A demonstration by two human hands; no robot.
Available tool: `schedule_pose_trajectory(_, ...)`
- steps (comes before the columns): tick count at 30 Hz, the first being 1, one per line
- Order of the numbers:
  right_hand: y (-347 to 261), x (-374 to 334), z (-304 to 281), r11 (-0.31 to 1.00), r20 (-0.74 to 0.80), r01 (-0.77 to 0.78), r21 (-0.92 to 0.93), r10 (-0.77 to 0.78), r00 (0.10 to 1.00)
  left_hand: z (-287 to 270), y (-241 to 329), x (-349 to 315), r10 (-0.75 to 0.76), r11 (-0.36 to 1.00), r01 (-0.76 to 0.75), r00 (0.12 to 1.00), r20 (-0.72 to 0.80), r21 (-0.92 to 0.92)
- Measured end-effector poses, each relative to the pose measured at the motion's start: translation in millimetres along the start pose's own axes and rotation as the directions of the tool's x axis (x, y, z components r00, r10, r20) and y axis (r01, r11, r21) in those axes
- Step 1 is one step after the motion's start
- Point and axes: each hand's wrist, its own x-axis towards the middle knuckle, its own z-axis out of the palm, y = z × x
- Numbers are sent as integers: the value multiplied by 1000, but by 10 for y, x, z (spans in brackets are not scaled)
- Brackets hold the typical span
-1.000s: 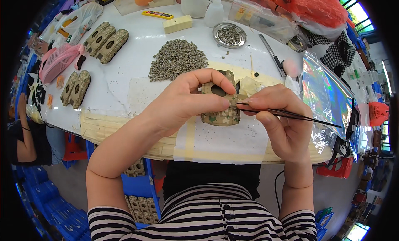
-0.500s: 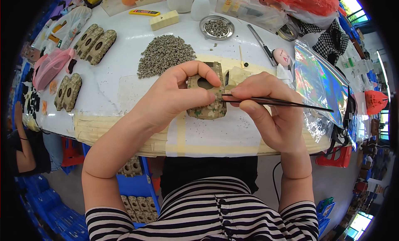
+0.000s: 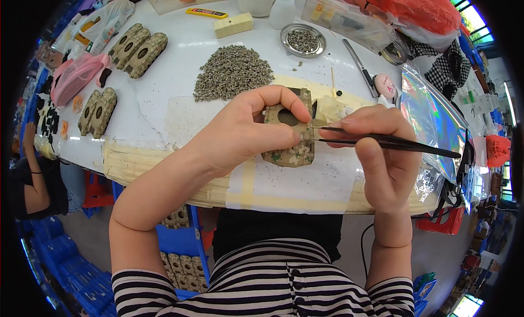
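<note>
On the white sheet in front of me lies a camouflage-patterned shell (image 3: 288,156) with a round hole, like a model tank hull. My left hand (image 3: 240,123) grips its left and near part, with the index finger curled over the top and the thumb pressed near the right edge. In my right hand (image 3: 390,158) is a pair of black tweezers (image 3: 409,146), held between thumb and fingers. Their two tips are apart and point at the shell's right side, close to my left thumb. Whether a small part sits at the tips is too fine to tell.
A heap of small grey-brown parts (image 3: 232,74) lies beyond my left hand, near a round metal dish (image 3: 304,40) of similar pieces. More camouflage shells (image 3: 139,52) stand at left. A yellowish block (image 3: 233,25), a knife (image 3: 360,68) and shiny film (image 3: 436,104) surround the workspace.
The tweezers have drawn back slightly to the right and their tips have spread apart. My left hand keeps its hold on the shell. The whole view has shifted a little.
</note>
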Motion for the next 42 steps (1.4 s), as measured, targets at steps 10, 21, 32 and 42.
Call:
schedule_pose_trajectory(10,95,-37,-84,990,-116,132,57,-124,985,-34,-17,20,-4,997,5,1000,13,-81)
schedule_pose_trajectory(21,116,-62,-44,994,-68,101,-36,-103,992,-43,-15,16,7,990,-2,999,35,-143)
schedule_pose_trajectory(32,119,-10,-40,972,20,211,-103,-210,977,-29,31,0,-15,975,10,1000,-21,-224)
schedule_pose_trajectory(42,125,-43,-78,939,-170,148,-312,-209,963,-22,15,20,-44,967,36,999,-28,-252)
